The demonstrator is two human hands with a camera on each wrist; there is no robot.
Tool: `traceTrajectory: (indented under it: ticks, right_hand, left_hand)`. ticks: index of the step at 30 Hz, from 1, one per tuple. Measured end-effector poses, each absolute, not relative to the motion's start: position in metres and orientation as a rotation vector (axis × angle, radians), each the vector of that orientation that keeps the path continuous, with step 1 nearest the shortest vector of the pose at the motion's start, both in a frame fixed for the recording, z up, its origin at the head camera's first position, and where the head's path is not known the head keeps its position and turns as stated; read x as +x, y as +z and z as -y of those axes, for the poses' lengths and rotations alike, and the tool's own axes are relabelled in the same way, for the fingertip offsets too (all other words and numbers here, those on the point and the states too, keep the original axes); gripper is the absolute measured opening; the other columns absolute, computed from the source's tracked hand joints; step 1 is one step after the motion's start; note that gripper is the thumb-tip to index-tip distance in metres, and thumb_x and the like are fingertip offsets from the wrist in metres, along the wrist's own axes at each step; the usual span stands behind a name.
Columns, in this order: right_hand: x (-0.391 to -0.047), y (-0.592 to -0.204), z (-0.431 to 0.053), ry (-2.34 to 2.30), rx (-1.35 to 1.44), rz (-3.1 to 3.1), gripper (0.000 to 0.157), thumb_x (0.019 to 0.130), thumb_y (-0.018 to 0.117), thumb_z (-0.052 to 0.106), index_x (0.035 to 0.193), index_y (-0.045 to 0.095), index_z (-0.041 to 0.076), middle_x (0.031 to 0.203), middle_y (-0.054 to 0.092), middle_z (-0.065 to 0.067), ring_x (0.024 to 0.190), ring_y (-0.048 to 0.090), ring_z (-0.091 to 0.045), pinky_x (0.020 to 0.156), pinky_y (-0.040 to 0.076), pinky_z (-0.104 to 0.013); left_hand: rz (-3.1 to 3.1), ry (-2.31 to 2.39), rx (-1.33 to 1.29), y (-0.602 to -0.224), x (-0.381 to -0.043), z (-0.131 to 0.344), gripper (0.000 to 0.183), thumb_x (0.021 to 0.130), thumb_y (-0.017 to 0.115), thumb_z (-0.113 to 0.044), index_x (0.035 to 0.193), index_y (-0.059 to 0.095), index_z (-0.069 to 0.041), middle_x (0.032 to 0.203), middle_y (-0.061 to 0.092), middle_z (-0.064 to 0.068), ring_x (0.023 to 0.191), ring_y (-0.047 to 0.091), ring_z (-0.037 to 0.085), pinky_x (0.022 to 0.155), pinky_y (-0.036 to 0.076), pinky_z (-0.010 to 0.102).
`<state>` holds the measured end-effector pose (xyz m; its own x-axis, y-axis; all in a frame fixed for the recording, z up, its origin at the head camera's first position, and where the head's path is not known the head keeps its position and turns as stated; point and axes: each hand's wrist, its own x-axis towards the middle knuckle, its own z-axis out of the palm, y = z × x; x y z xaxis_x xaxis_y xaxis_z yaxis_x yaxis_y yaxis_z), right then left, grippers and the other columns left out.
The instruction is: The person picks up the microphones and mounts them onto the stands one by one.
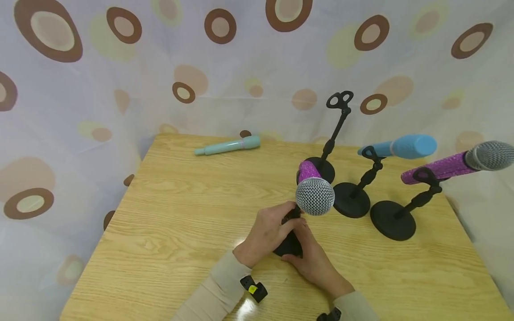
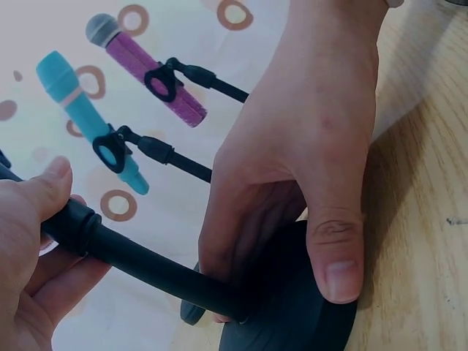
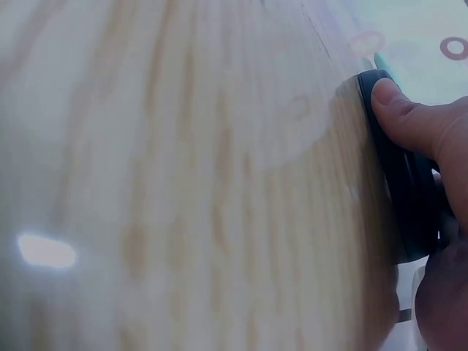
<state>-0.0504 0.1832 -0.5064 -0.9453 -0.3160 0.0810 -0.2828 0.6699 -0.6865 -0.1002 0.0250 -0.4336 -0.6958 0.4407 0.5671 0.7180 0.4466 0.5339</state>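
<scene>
A magenta glittery microphone (image 1: 315,196) with a silver mesh head sits at the top of a black desk stand, its head facing me. My left hand (image 1: 267,232) grips that stand's pole, thumb and fingers around the thick collar (image 2: 73,225) in the left wrist view. Lower down, my right hand (image 1: 311,258) holds the round black base (image 1: 290,247), thumb on its edge and fingers over by the foot of the pole. In the right wrist view the thumb (image 3: 398,102) presses the rim of the base (image 3: 402,183), close against the tabletop. The hands partly hide the pole.
To the right, a blue microphone (image 1: 413,146) and another magenta one (image 1: 445,167) rest in black stands. An unloaded stand (image 1: 337,129) with a double-ring clip is behind. A mint-green microphone (image 1: 229,146) lies at the wooden table's (image 1: 160,223) back edge, before a patterned curtain (image 1: 241,58).
</scene>
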Motion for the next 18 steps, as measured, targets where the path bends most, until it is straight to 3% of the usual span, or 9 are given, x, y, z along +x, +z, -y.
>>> traceTrajectory:
  ticks: [13, 18]
  right_hand:
    - [-0.052, -0.5075, -0.1826, -1.185, -0.55, -2.842, 0.095, 0.073, 0.074, 0.024, 0.143, 0.011, 0.03, 0.149, 0.013, 0.006, 0.137, 0.018, -0.017, 0.107, 0.026, -0.043]
    - [-0.0531, -0.5089, -0.1829, -1.178, -0.549, -2.852, 0.095, 0.073, 0.074, 0.024, 0.143, 0.011, 0.03, 0.149, 0.014, 0.007, 0.136, 0.019, -0.016, 0.107, 0.027, -0.042]
  left_hand:
    - [2.383, -1.083, -0.925, -0.4324, -0.0983, -0.0261, 0.028, 0.082, 0.064, -0.026, 0.105, 0.051, -0.018, 0.082, 0.062, -0.011, 0.068, 0.056, -0.004, 0.061, 0.047, 0.012]
    - [2.371, -1.082, -0.918, -0.4336, -0.0985, -0.0267, 0.026, 0.082, 0.065, -0.025, 0.104, 0.054, -0.018, 0.084, 0.064, -0.01, 0.076, 0.06, -0.002, 0.065, 0.049, 0.014]
